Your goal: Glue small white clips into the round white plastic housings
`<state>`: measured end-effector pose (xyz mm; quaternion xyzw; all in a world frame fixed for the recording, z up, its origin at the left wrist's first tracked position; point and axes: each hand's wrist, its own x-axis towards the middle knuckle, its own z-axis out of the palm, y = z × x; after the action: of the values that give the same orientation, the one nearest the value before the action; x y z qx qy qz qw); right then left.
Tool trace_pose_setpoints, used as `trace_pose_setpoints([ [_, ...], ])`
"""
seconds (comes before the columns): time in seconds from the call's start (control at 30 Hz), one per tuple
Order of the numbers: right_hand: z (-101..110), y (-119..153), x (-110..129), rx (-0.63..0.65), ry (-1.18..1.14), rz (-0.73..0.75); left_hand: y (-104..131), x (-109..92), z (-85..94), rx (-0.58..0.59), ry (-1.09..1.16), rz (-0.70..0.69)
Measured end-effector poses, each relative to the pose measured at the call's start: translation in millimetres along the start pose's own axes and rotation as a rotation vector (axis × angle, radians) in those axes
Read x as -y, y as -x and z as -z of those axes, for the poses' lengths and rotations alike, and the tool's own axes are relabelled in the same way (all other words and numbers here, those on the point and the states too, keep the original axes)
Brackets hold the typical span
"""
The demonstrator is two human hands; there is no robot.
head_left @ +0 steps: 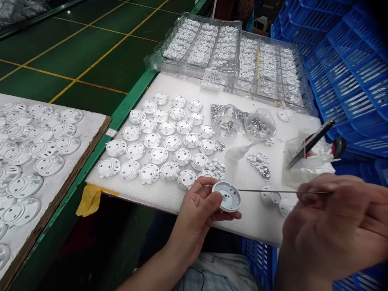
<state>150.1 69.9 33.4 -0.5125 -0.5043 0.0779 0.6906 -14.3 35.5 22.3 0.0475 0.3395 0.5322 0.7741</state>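
My left hand (197, 204) grips a round white plastic housing (233, 199) by its edge, thumb on the near rim and fingers beneath. The housing's hollow inside faces up, showing a small central post. Closed around a thin metal rod (266, 191) is my right hand (336, 226), somewhat blurred. The rod points left, and its tip reaches the housing's right rim; whether it touches cannot be made out. Rows of similar white housings (159, 155) lie on the white foam board (242, 222) to the left. Small white parts (216, 169) sit just beyond my left hand.
Clear trays (194, 66) of small white parts stand at the back. Plastic bags of metal bits (260, 123), a squeeze bottle (238, 152) and a clear box (287, 149) with tools occupy the board. Blue crates (357, 72) rise at right; another loaded board (87, 125) lies left.
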Motion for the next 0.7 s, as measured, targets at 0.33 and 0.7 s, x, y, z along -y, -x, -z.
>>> trace_pose_setpoints([
  [0.33, -16, 14, 1, 0.107, -0.024, -0.127, -1, 1, 2.3, 0.034, -0.013, 0.019],
  [0.7, -20, 13, -3, 0.138, 0.013, -0.030, -1, -1, 1.9, 0.033, -0.018, 0.021],
])
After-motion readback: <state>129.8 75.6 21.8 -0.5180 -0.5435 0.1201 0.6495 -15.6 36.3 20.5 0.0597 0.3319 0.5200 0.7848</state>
